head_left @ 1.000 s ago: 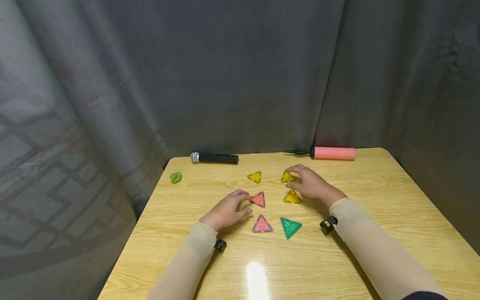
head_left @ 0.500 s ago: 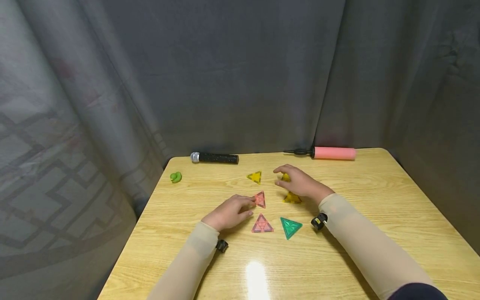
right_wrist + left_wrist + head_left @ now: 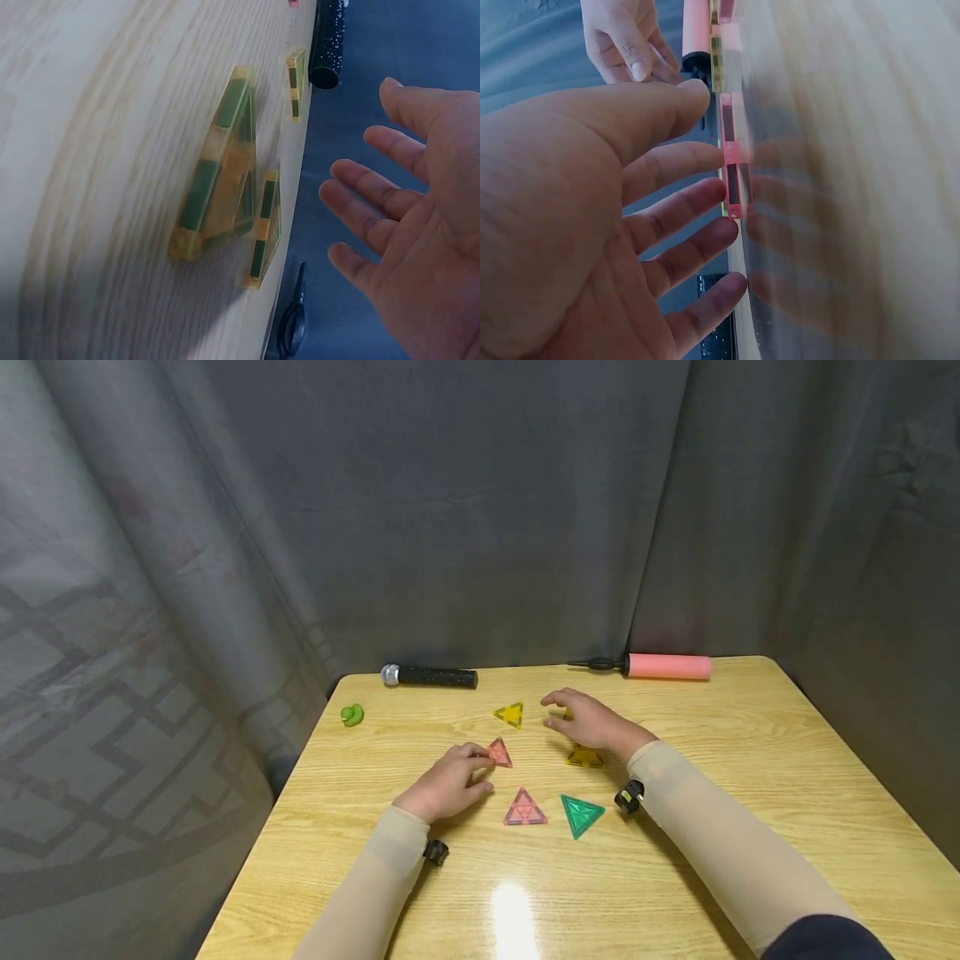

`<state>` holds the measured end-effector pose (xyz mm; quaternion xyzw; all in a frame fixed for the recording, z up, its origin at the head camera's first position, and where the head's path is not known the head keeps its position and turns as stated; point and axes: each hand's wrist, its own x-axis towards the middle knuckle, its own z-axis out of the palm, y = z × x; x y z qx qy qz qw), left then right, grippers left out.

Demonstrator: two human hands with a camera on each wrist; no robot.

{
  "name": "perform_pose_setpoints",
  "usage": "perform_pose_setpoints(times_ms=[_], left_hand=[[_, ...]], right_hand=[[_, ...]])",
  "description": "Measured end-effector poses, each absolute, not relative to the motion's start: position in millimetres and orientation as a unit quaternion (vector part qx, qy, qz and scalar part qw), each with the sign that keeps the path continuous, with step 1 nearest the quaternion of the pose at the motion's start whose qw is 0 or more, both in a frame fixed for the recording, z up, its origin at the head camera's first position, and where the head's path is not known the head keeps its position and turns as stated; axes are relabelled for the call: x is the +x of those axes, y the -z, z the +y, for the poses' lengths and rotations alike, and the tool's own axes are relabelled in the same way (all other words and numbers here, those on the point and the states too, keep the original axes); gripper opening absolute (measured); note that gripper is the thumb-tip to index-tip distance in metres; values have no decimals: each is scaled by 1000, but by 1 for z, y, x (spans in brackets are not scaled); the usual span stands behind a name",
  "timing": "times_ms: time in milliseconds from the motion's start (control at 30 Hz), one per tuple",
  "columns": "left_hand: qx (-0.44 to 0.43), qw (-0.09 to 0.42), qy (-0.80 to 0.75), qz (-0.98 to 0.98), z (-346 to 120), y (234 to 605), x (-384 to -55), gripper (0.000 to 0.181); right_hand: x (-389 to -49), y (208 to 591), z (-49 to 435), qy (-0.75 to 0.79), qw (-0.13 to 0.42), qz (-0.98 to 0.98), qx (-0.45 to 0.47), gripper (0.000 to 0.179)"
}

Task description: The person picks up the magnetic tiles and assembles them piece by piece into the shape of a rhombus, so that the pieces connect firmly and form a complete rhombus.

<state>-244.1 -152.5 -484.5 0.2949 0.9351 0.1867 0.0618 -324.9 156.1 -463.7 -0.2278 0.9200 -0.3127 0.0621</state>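
Observation:
In the head view, my left hand touches a translucent pink triangular magnetic tile with its fingertips. The left wrist view shows those fingers extended against the tile's edge, with the thumb apart from it. My right hand hovers over the yellow triangle tiles, fingers spread and holding nothing. One yellow tile lies below that hand; another yellow tile is mostly hidden by it in the head view. A third yellow tile lies to its left. Nearer me are a second pink tile and a green tile.
Along the back edge of the wooden table lie a black toy microphone and a pink hand pump with a black nozzle. A small green object sits at the back left. Grey curtains hang behind.
The pink tile at my left fingertips has slid left and turned slightly, the hand moving along with it. My right hand has shifted left over the yellow tiles. Other tiles stayed put.

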Motion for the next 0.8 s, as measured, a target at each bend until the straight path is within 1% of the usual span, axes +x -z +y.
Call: perform_pose_setpoints(times_ms=[200, 500, 700, 800], left_hand=[[282, 53, -190, 939, -162, 487, -243, 48], [256, 44, -203, 944, -173, 488, -243, 50], [244, 48, -219, 944, -175, 485, -241, 49], [242, 43, -228, 942, -176, 486, -242, 45]], right_hand=[[-332, 468, 152, 325, 79, 916, -223, 47], [-337, 469, 140, 331, 88, 914, -216, 48], [-344, 473, 133, 332, 91, 914, -215, 49], [-347, 475, 132, 329, 91, 915, -213, 49]])
